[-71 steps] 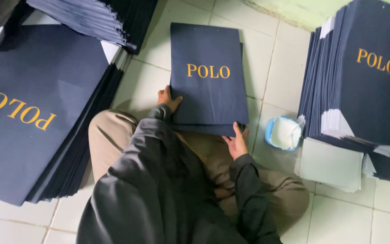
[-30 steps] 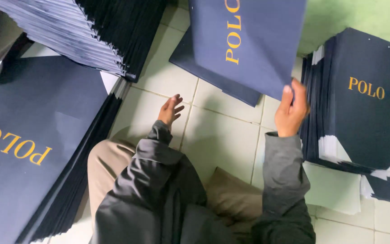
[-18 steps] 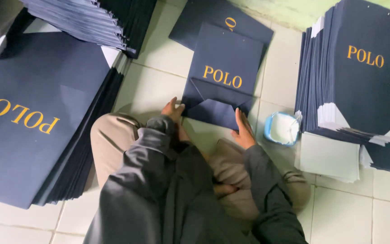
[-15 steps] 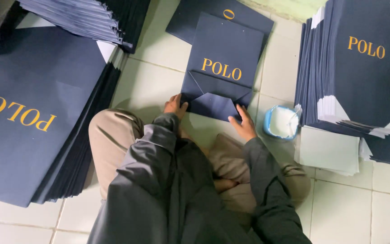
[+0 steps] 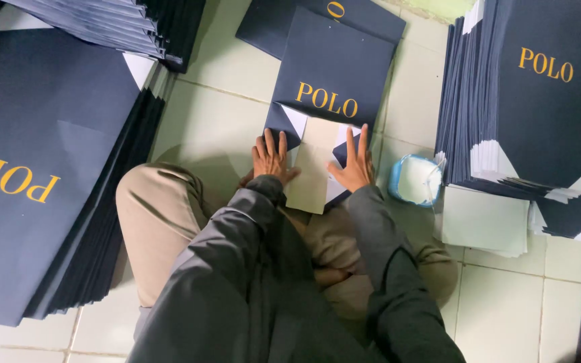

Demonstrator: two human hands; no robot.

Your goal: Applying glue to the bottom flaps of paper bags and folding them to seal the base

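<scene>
A flat navy paper bag [image 5: 334,74] with gold lettering lies on the tiled floor in front of my crossed legs. Its bottom end is spread open, showing white inner flaps [image 5: 312,165]. My left hand [image 5: 271,156] presses flat on the left flap with fingers apart. My right hand [image 5: 354,163] presses flat on the right flap, fingers spread too. Neither hand grips anything. A second navy bag [image 5: 267,30] lies under the first one, farther from me.
A tall stack of navy bags [image 5: 35,175] lies at my left, another pile [image 5: 102,20] behind it. A third stack [image 5: 539,101] stands at the right, with pale sheets [image 5: 484,222] before it. A small blue-rimmed tub of white paste [image 5: 415,180] sits by my right hand.
I set a finished bag onto the far pile, laid another bag down in front of me, and since half a second ago its folded bottom has been spread open under both hands.
</scene>
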